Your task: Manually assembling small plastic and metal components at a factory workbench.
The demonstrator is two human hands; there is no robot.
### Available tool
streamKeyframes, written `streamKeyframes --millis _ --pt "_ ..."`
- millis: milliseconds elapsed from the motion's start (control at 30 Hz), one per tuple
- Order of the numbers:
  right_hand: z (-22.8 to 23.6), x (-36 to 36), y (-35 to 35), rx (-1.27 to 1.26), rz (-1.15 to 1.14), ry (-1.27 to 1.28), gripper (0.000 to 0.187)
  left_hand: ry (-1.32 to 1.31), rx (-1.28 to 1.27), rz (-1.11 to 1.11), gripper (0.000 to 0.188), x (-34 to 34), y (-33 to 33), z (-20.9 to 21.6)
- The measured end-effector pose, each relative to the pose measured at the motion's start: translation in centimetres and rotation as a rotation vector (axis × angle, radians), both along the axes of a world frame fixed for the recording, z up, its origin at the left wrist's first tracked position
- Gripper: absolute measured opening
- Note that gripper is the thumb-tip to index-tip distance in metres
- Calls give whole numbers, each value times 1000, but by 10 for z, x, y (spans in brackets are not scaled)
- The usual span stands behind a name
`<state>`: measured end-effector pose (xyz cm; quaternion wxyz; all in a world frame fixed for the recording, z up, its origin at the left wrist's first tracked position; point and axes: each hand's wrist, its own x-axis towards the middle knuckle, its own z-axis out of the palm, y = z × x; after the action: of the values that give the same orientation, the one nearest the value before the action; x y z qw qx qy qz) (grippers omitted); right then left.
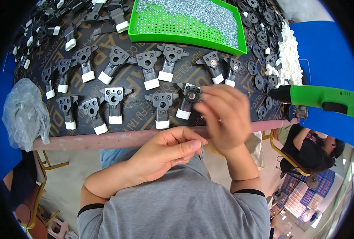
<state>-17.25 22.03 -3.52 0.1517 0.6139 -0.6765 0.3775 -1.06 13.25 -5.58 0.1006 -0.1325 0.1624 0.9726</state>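
We have our left hand (169, 151) just in front of the table (139, 113), thumb against fingertips; we cannot tell whether something small sits in that pinch. Our right hand (229, 113) is half open and blurred, thumb apart from the fingers; we cannot tell whether it grips anything or touches the ringed part (183, 109) beside it. That part ends our front row of black, white-tipped parts (162, 109). Beyond lies a green tray (240, 51) of screws (197, 12); right of us, a green screwdriver (324, 98).
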Motion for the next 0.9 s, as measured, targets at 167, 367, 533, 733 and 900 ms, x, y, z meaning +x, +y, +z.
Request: streamKeyframes --millis 167,367,533,733,900 --pt "29 -10 24 -8 -38 -191 28 -16 23 -1 20 1 -2 5" --pt "46 16 26 193 218 -435 27 26 17 117 15 1 1 7" --pt "43 12 16 168 188 -341 25 7 -181 182 14 3 -9 11" --pt "45 -8 -34 272 34 -660 10 -116 -91 208 18 12 -25 36" --pt "19 -33 -80 417 -103 -597 14 -50 -154 212 16 24 -23 33"
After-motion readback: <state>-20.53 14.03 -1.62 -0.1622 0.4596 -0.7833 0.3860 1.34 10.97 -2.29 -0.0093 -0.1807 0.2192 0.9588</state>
